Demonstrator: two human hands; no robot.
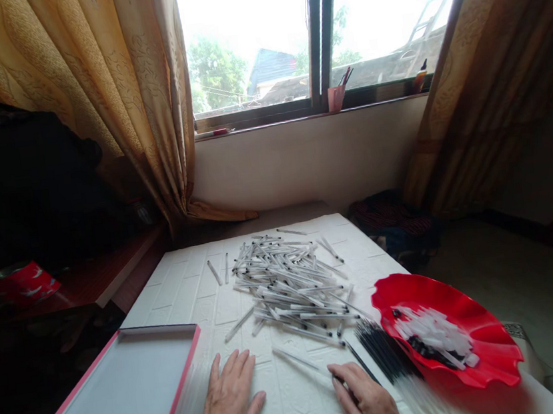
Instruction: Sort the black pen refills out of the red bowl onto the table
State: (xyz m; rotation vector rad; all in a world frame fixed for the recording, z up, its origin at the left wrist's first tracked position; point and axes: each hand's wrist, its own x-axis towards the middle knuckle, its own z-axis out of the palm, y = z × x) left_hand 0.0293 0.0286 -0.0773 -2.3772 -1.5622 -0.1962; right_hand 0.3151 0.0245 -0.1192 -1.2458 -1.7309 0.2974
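Note:
My left hand (232,400) lies flat on the white table with its fingers spread, beside a stack of clear tubes (187,402). My right hand (364,397) is closed, thumb and fingers curled at the near end of a single clear pen barrel (298,359); the fingers partly hide that end. A large loose pile of clear pen barrels with black ends (290,279) spreads over the middle of the table. To the right of my right hand lies a bundle of black pen refills (382,348), with their pale ends blurred.
A red wavy-rimmed dish (498,348) at the right holds white caps (435,328) and small black pieces (425,348). A shallow pink-edged box (113,401) stands at the left. Behind are a window, curtains and a pink cup (336,99) on the sill.

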